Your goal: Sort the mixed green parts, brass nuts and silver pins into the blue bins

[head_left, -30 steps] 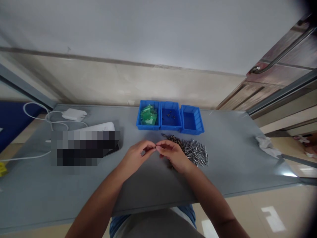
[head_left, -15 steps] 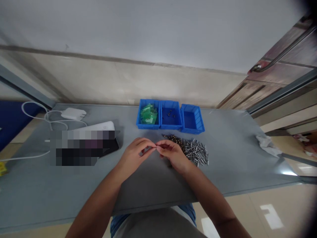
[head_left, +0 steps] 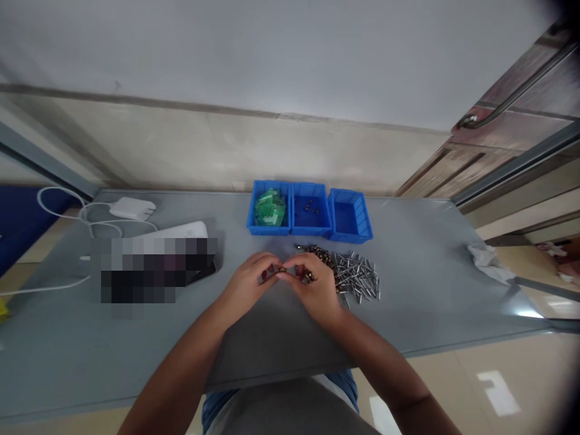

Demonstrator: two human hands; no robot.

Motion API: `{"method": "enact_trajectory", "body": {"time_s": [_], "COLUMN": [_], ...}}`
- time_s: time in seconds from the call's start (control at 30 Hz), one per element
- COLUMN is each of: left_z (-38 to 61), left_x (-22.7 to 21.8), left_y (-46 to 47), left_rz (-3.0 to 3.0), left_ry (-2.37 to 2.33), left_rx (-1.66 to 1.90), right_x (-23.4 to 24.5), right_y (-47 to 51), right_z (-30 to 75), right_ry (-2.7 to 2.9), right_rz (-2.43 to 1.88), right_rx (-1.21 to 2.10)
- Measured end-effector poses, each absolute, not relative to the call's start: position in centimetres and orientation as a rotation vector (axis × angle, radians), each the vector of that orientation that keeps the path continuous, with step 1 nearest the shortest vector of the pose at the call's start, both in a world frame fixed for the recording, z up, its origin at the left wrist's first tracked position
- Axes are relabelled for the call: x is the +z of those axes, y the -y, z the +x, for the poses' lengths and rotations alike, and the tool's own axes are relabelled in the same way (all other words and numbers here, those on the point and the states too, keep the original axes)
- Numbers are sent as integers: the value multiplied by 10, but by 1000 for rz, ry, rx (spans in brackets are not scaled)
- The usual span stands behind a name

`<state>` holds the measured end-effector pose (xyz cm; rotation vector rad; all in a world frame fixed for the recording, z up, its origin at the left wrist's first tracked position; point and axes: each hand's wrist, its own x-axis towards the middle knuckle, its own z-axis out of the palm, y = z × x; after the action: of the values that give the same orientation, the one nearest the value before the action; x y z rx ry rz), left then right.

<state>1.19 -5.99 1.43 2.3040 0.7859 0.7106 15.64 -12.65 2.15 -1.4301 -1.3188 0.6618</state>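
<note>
My left hand (head_left: 247,282) and my right hand (head_left: 315,287) meet fingertip to fingertip above the table. Pinched between them is a small brass-coloured metal part (head_left: 283,270), mostly covered by the fingers, so its exact kind is unclear. Both hands are closed on it. Beside and partly behind my right hand lies a heap of small brass-coloured fittings (head_left: 322,254). Touching that heap on the right is a pile of silver metal pins (head_left: 357,277).
Three blue bins line the back: one (head_left: 269,231) holds green pieces, the middle one (head_left: 310,231) a few small brass parts, the right one (head_left: 352,238) nothing visible. On the left lie a white charger (head_left: 132,208), cables and a blurred dark object. Crumpled white tissue (head_left: 489,264) sits right.
My right-hand fingers have curled more and shifted slightly left against the left fingertips. A brass-coloured part now shows between the fingertips. The view has shifted slightly.
</note>
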Motion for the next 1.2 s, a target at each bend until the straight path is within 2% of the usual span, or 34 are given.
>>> {"method": "enact_trajectory", "body": {"time_s": [0.27,0.57,0.73,0.87,1.2], "left_z": [9,9,7,6,6], "left_x": [15,29,29,29,20], "left_y": [59,64,64,63,60], "left_rz": [2269,2238,2279,2291,2261], "left_ry": [-785,-926,-887,-884,-880], "left_rx": [701,806,824,823,783], "right_x": [21,10,14,15,14], "right_y": [126,119,118,118,120], "right_z": [159,163,161,162,165], "right_ry": [1185,901,774,769,985], "right_rz": [-1400,-1304,-1213,-1223,-1310], "right_rx": [770,1261,1424,1416,1134]}}
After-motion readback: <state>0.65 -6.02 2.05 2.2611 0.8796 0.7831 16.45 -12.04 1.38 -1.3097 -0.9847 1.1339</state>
